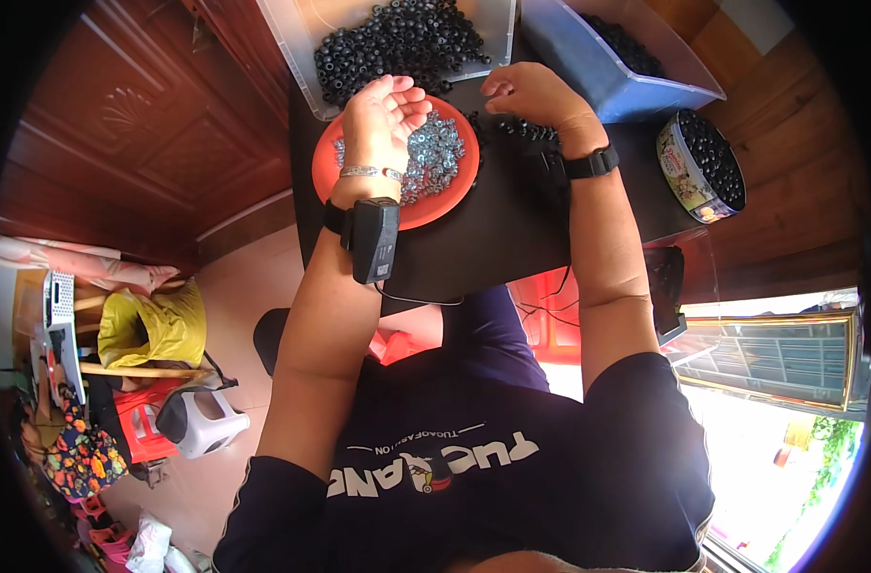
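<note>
While left fingers (414, 96) curl, silvery pieces (436, 159) lie nearby.

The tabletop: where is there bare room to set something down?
Bare: the near tabletop between the orange plate and right forearm; also between that forearm and the round tin. Crowded: the far side, with a clear bin and a blue bin, and near the right hand, among loose black pieces.

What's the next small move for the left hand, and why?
Probably dip the left hand into the small shiny silvery pieces: it is over the round orange plate that holds them, while the right hand is near small black pieces on the dark tabletop. Whether either hand holds anything is unclear.
</note>
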Tool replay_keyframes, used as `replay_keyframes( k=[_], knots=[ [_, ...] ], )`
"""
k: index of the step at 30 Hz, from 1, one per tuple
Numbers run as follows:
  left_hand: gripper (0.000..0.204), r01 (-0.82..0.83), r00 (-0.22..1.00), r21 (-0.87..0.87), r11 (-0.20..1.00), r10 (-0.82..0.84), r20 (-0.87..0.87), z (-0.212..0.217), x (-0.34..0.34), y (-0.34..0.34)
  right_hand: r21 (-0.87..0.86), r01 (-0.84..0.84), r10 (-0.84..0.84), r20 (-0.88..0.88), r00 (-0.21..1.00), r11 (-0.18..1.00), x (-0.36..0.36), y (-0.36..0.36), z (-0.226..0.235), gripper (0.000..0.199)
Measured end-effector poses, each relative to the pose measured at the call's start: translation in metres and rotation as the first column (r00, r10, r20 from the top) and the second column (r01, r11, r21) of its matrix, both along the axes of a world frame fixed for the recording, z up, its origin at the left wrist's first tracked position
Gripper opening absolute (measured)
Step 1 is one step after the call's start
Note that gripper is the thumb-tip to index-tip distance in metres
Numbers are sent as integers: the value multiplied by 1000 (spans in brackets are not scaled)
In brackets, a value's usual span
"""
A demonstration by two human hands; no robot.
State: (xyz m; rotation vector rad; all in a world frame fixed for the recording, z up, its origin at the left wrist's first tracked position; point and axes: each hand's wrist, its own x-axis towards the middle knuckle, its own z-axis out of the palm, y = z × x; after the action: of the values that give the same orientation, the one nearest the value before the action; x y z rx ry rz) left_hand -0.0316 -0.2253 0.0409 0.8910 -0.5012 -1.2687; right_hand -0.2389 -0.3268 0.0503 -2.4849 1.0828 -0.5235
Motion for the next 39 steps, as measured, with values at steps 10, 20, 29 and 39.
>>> replay_keyframes(
  k=[10,20,29,39],
  knots=[
    [25,-22,999,-13,1000,23,26,3,1,0,1,-6,6,-188,982,1000,2,8,10,27],
    [27,39,997,-5,999,-39,63,1,-1,1,63,-145,107,406,908,987,29,19,9,19],
    [26,284,950,-80,955,-269,161,-1,-6,1,-55,-223,217,536,816,973,45,51,27,23],
    [13,328,945,-244,913,-313,100,3,-4,0,-208,-209,289,515,807,955,44,46,28,28]
  ],
)
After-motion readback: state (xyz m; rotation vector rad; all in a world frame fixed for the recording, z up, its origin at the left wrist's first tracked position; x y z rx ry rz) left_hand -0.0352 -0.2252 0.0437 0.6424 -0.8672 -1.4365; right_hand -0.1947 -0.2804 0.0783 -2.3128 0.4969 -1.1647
